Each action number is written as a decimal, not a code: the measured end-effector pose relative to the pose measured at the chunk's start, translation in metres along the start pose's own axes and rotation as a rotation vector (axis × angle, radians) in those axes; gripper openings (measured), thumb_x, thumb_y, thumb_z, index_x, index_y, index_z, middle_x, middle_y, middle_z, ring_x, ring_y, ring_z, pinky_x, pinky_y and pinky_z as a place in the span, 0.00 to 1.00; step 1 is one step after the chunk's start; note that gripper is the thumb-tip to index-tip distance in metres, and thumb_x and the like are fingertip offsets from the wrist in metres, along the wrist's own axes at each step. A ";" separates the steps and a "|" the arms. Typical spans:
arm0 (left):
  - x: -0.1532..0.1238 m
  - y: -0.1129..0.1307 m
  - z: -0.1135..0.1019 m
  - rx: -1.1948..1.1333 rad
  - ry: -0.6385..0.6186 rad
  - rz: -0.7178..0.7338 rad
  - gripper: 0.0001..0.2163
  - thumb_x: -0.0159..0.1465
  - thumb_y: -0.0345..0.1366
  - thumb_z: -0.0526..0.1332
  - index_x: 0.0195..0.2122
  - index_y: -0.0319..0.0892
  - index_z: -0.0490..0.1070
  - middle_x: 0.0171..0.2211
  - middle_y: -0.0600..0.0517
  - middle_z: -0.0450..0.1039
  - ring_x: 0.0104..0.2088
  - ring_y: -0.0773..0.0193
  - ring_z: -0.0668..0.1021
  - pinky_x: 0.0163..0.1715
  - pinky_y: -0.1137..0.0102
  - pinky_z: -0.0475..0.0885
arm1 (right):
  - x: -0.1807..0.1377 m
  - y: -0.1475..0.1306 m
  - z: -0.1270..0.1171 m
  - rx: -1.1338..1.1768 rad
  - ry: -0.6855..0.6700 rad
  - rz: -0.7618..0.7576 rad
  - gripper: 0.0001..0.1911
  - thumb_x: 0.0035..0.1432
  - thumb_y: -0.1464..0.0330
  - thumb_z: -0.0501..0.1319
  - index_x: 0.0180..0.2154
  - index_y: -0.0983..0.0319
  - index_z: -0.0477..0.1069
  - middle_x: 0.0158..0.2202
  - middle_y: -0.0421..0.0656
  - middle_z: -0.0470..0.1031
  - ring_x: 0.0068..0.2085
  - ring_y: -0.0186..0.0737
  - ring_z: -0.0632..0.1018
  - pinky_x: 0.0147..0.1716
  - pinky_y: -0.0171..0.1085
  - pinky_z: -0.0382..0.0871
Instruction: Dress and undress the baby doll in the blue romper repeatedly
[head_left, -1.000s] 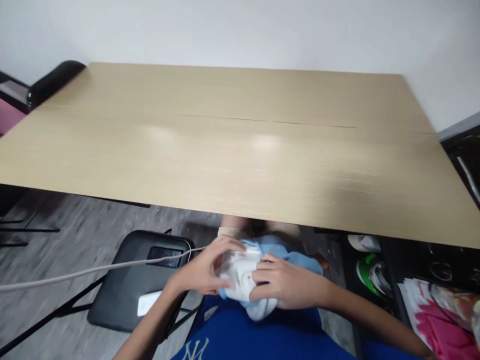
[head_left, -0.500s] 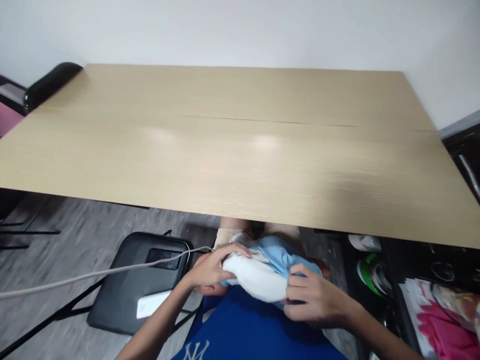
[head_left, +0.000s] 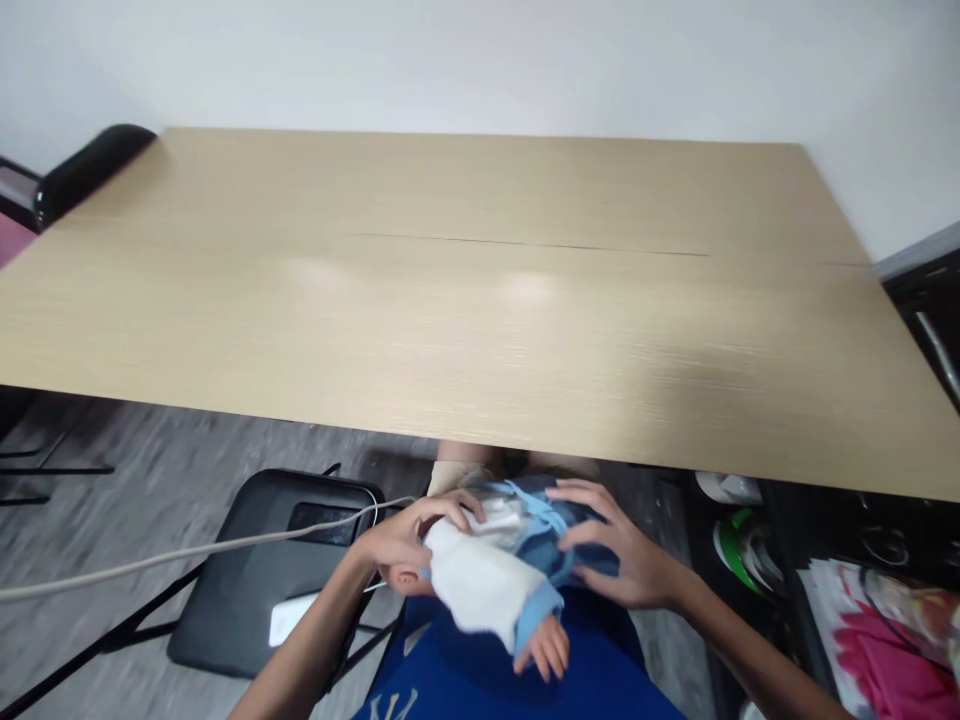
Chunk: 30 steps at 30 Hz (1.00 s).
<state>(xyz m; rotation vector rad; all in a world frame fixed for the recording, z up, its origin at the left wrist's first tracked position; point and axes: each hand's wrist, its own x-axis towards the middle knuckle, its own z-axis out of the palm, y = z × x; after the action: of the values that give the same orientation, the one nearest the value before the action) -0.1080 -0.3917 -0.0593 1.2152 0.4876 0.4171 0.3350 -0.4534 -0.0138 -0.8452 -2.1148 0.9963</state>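
A: Head view: where's the doll (head_left: 480,585)?
B: On the person's lap (head_left: 442,655), between the body and the near edge of the bench (head_left: 480,350).
A: And its long axis?
B: Roughly crosswise. The doll's head (head_left: 403,579) is at the left, partly under the left hand (head_left: 411,530); the blue cloth (head_left: 551,562) round its lower part lies to the right. One sleeve (head_left: 495,595) slants back toward the body, ending in a bare doll hand.
A: What are the hands doing?
B: The left is curled over the white top by the shoulder, thumb and fingers gripping it. The right hand (head_left: 616,555) is spread, fingers parted, at the blue cloth; whether the tips touch, I can't tell.
A: So which is nearer what?
B: Left to the head end, right to the lower end, with the doll between them.
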 end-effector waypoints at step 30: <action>0.017 0.068 0.043 0.509 0.352 -0.656 0.22 0.64 0.60 0.67 0.32 0.46 0.68 0.32 0.54 0.67 0.38 0.59 0.68 0.41 0.63 0.59 | 0.162 0.109 0.077 -0.018 -0.450 0.940 0.16 0.85 0.56 0.74 0.53 0.63 0.85 0.52 0.44 0.88 0.49 0.46 0.89 0.53 0.47 0.89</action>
<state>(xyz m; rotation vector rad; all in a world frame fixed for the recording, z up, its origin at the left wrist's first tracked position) -0.0732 -0.3958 0.0152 1.3806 1.3064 -0.0739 0.2114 -0.3064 -0.0971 -1.8450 -2.0573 1.7590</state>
